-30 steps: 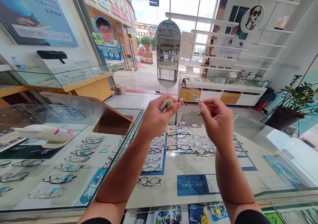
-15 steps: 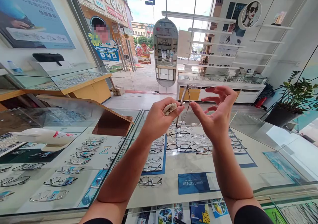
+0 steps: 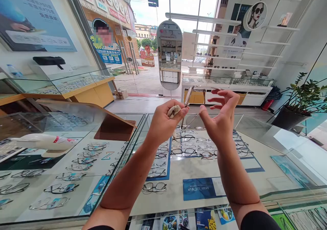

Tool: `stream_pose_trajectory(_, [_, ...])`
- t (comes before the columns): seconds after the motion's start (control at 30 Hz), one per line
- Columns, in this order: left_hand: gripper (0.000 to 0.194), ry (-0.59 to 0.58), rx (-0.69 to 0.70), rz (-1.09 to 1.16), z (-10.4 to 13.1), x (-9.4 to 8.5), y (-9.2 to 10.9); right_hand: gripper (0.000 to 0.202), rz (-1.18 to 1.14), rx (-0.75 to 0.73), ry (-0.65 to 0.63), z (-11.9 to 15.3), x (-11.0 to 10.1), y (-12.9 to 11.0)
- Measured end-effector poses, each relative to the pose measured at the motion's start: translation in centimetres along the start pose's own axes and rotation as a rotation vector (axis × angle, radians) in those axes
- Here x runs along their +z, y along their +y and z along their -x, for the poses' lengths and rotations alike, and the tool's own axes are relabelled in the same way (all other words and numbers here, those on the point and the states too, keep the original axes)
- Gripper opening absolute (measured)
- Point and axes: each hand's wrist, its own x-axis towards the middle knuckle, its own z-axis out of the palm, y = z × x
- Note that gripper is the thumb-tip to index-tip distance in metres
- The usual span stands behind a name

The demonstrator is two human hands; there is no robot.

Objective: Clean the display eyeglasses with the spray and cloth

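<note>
My left hand (image 3: 163, 122) is closed round a pale crumpled cloth (image 3: 174, 111) and pinches a thin-framed pair of glasses (image 3: 188, 96) at thumb and fingertips. The glasses are held up above the glass counter, seen nearly edge-on, with one temple stretching right toward my other hand. My right hand (image 3: 221, 116) is open, fingers spread and curved, its thumb tip at the end of that thin temple. Below both hands, rows of eyeglasses (image 3: 184, 151) lie inside the display case.
A glass counter edge (image 3: 122, 162) runs between two display cases. On the left are a white figurine (image 3: 48, 141) and a brown wooden stand (image 3: 114, 126). An oval mirror (image 3: 170, 54) hangs ahead. A potted plant (image 3: 293, 104) stands at the right.
A temple of the glasses has swung outward to the right, with my right thumb near its end. My left hand keeps its hold on the cloth and glasses.
</note>
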Motion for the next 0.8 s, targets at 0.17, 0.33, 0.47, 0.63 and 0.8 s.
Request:
stream_pose_trajectory(0.17, [0.045,0.076,-0.001,0.055,-0.2,-0.2,-0.4,0.045,0.042,0.021,-0.019,-0.1,-0.2,0.2])
stream_pose_trajectory(0.33, [0.038,0.16,-0.001,0.123,-0.4,-0.5,-1.3,0.039,0.16,0.027,-0.093,-0.3,-0.5,0.8])
stream_pose_trajectory(0.47, [0.037,0.248,0.033,0.152,-0.6,-0.5,-1.7,0.033,0.241,0.009,-0.16,-0.4,-0.3,1.5])
stream_pose_trajectory(0.63, [0.035,0.307,0.084,0.219,-0.6,-0.5,-1.8,0.024,0.302,0.058,-0.305,-0.2,-0.1,1.9])
stream_pose_trajectory(0.8, [0.029,0.229,0.078,0.164,-0.7,-0.4,-1.7,0.033,0.26,-0.033,-0.289,-0.3,-0.1,0.8])
